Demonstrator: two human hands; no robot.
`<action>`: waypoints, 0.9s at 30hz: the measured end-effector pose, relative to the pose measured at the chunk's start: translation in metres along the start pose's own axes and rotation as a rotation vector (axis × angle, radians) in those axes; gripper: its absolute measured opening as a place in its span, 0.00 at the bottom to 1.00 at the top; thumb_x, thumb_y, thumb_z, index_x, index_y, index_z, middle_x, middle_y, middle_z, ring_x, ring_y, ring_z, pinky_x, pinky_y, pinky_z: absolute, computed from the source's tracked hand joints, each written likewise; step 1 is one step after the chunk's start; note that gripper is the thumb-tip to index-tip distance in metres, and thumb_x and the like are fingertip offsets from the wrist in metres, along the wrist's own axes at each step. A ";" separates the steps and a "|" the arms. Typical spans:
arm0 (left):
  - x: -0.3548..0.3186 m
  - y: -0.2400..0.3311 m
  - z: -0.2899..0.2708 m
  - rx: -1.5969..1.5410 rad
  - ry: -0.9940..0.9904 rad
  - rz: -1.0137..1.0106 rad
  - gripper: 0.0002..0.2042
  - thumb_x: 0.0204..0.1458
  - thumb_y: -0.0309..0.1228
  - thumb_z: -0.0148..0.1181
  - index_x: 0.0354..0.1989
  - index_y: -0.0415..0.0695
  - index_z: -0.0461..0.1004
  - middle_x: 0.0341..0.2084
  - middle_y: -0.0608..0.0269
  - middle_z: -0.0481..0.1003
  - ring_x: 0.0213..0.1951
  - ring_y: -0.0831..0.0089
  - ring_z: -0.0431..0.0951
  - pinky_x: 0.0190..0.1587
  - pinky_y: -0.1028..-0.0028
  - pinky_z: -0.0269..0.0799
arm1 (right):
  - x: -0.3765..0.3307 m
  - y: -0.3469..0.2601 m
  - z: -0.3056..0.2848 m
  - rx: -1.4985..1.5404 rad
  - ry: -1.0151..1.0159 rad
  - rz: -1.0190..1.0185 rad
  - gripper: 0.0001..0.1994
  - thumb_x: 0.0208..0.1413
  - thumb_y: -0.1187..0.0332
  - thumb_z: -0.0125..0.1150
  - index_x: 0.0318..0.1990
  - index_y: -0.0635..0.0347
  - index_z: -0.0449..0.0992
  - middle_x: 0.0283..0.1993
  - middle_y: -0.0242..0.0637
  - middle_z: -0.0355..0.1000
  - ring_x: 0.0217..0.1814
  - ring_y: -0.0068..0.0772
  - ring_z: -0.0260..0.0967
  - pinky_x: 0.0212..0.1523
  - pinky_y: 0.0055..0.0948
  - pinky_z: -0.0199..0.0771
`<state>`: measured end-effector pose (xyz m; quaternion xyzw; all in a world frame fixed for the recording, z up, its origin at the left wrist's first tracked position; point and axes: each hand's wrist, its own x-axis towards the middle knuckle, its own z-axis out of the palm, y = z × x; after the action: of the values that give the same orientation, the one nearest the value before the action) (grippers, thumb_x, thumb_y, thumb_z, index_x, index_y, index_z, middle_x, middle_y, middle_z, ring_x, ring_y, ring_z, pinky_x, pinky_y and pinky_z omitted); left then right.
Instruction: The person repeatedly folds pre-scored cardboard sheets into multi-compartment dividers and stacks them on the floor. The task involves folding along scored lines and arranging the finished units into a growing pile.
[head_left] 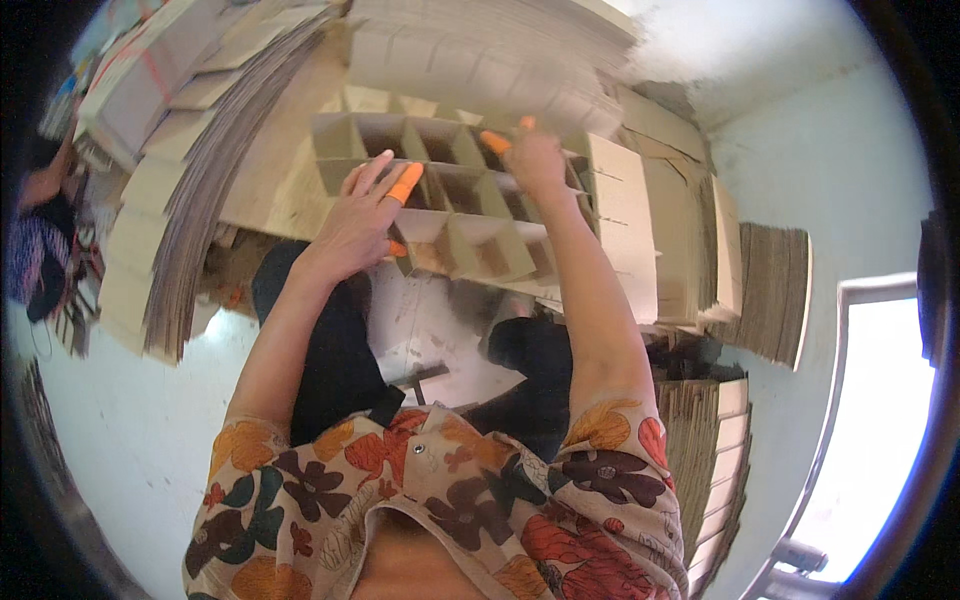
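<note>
A cardboard divider grid [440,165], made of crossed slotted strips with open square cells, lies in front of me. My left hand [355,225] rests on its near left part with fingers stretched and spread. An orange cover shows on one fingertip, and the thumb, also covered in orange, is at the near wall. At the grid's far right part is my right hand [537,165], slightly blurred, its two orange-covered digits apart over the cells. Whether it touches a strip I cannot tell. Right of the grid stands a pale slotted cardboard piece [622,225].
Stacked cardboard strips [230,150] fan along the left. More slotted strips [480,65] are packed behind the grid. Further cardboard stacks [765,290] stand at the right, with another pile [705,460] lower down. A bright opening [870,420] is in the right wall.
</note>
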<state>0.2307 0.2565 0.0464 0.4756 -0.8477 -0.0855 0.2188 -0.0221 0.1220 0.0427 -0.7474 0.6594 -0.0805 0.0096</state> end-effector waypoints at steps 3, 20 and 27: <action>0.030 -0.018 0.011 0.058 -0.026 -0.007 0.47 0.30 0.23 0.68 0.65 0.45 0.51 0.63 0.58 0.53 0.67 0.58 0.46 0.66 0.61 0.47 | -0.020 -0.020 -0.014 0.072 -0.189 -0.043 0.32 0.53 0.42 0.52 0.49 0.66 0.66 0.39 0.56 0.73 0.41 0.53 0.72 0.40 0.44 0.73; 0.121 -0.059 0.056 -0.173 -0.066 0.013 0.14 0.34 0.27 0.68 0.33 0.42 0.76 0.25 0.54 0.71 0.32 0.57 0.72 0.34 0.64 0.67 | -0.096 0.226 -0.070 0.545 -0.112 0.365 0.30 0.35 0.53 0.74 0.41 0.70 0.75 0.38 0.49 0.75 0.40 0.41 0.72 0.42 0.33 0.68; 0.073 -0.027 -0.012 0.120 0.084 0.135 0.11 0.38 0.25 0.64 0.32 0.40 0.74 0.23 0.53 0.72 0.30 0.55 0.73 0.32 0.63 0.68 | -0.137 0.221 -0.174 -0.142 0.684 0.762 0.16 0.45 0.60 0.64 0.38 0.62 0.77 0.35 0.51 0.75 0.39 0.44 0.74 0.39 0.38 0.70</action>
<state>0.2242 0.1814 0.0687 0.4328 -0.8715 0.0006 0.2304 -0.2787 0.2442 0.1728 -0.3840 0.8540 -0.2661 -0.2288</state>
